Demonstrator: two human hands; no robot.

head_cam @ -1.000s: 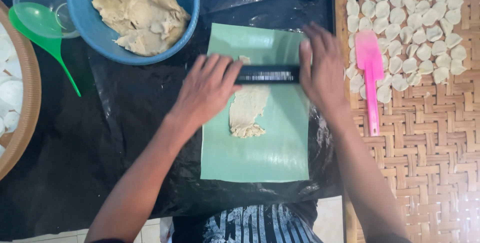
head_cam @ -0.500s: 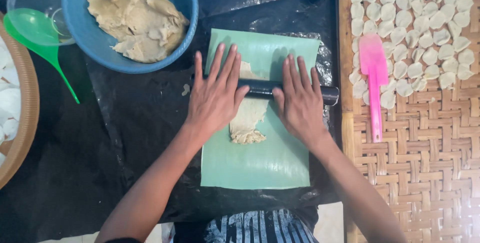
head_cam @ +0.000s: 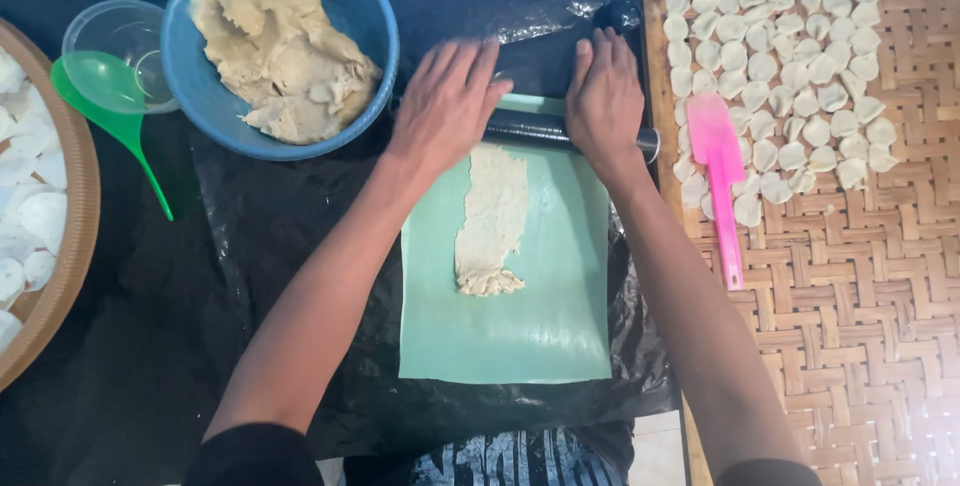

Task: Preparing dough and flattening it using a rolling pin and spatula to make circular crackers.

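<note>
A black rolling pin (head_cam: pixel 535 130) lies across the far end of a green sheet (head_cam: pixel 520 316). My left hand (head_cam: pixel 445 101) presses flat on its left part, fingers spread. On its right part rests my right hand (head_cam: pixel 603 96), palm down. A long thin strip of pale dough (head_cam: pixel 492 218) stretches down the middle of the sheet toward me, ragged at its near end. The sheet lies on black plastic (head_cam: pixel 270 236).
A blue bowl (head_cam: pixel 355 6) of dough lump stands far left. A green scoop (head_cam: pixel 110 96) rests in a clear cup (head_cam: pixel 115 31). A round tray (head_cam: pixel 70 216) of white discs is at left. A woven tray (head_cam: pixel 860 296) with dough discs and a pink spatula (head_cam: pixel 718 171) is at right.
Both hands have pushed the rolling pin away from me to the far end of the sheet. The dough strip has grown longer and flatter.
</note>
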